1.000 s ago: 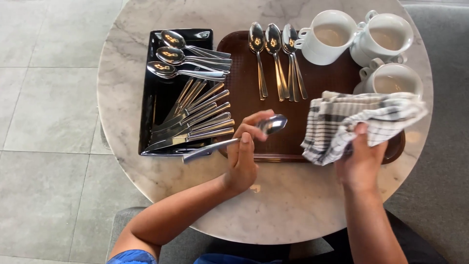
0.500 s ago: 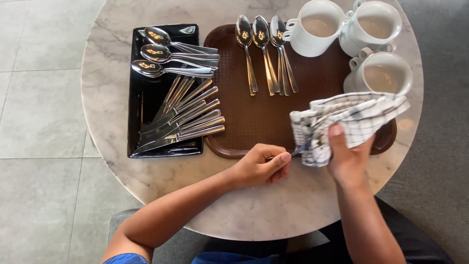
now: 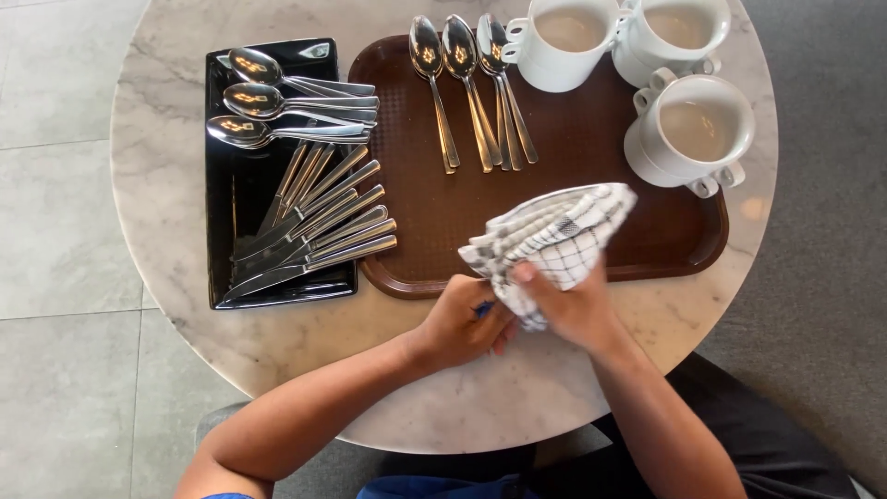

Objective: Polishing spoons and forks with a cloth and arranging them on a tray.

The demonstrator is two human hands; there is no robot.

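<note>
Checked cloth [image 3: 552, 242] sits bunched in the right hand [image 3: 571, 310] over the brown tray's [image 3: 434, 208] near edge; the left hand [image 3: 459, 323], curled closed, touches its lower corner above the marble bench [image 3: 166, 212].

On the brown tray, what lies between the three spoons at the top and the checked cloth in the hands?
Nothing: in the head view, only bare brown tray separates the three spoons from the checked cloth held by both hands.

A bunched white cloth [image 3: 554, 242] with a dark check sits at centre frame, held over the lower edge of the tray [image 3: 665, 240].
</note>
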